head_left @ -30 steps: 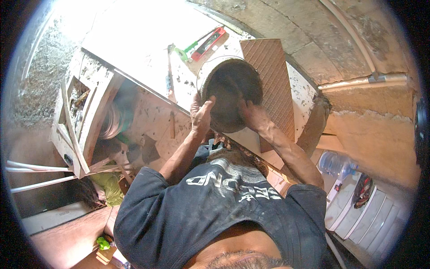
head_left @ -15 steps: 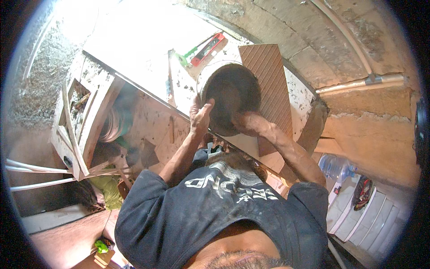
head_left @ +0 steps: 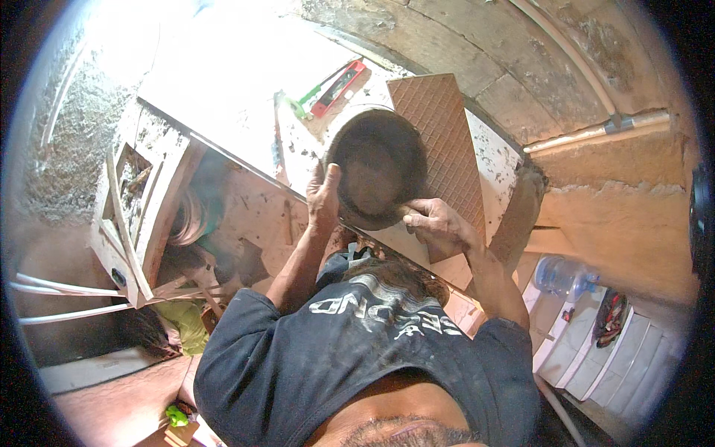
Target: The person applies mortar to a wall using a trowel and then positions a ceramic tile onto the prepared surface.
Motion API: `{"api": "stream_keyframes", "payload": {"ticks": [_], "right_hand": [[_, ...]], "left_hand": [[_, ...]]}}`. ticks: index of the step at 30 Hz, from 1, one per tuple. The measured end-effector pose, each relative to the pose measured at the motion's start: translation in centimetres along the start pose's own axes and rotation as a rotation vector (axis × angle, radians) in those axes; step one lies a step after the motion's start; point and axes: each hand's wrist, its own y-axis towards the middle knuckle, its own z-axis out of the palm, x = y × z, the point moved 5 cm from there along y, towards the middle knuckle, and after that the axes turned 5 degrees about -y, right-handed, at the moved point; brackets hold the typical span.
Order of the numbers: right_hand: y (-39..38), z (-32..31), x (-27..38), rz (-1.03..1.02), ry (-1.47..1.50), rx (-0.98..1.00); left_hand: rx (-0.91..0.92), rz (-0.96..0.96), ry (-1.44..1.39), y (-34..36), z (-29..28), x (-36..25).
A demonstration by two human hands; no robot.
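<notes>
White surface (head_left: pixel 494 160): broad, washed out by glare toward its left, dark-flecked at its right end; the near edge runs on a slant.
Dark shirt (head_left: pixel 320 350): dusty, with big pale letters (head_left: pixel 383 313) across the chest, the only writing I can make out clearly from here.
Brown panel (head_left: pixel 439 134): cross-ridged, lying over the right end of the surface; no lettering shows on it.
Bucket (head_left: pixel 410 149): by the near edge of the surface, just beside the panel, mouth facing up; dark inside, too shadowed for me to tell what it holds. No label shows on it. I judge the step to be work at its mouth, one side steadied; the next move seems to call for a firm rim and a free right wrist.
Left hand (head_left: pixel 322 201): closed on the left of the rim, thumb toward the mouth.
Right hand (head_left: pixel 443 227): fingers curled at the near right of the rim; whether they pinch the rim or something small, I can't tell.
Red tray (head_left: pixel 339 88): toward the far edge, a green strip (head_left: pixel 299 108) beside it; any marking is too small to read.
</notes>
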Motion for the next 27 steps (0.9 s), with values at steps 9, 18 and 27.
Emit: {"api": "stream_keyframes", "payload": {"ticks": [9,18,27], "right_hand": [[-4.6,-0.3,-2.4,-0.043,0.295,-0.177],[-18.8,-2.9,-12.5,-0.22,0.508,-0.818],[-22.8,-9.1,-23.4,0.531,-0.489,-1.437]], "left_hand": [[-0.098,0.075,0.128,3.2,-6.0,-1.0],[0.055,0.105,0.3,2.7,-6.1,-0.6],[0.036,0.061,0.331,2.6,-5.5,-0.6]]}}
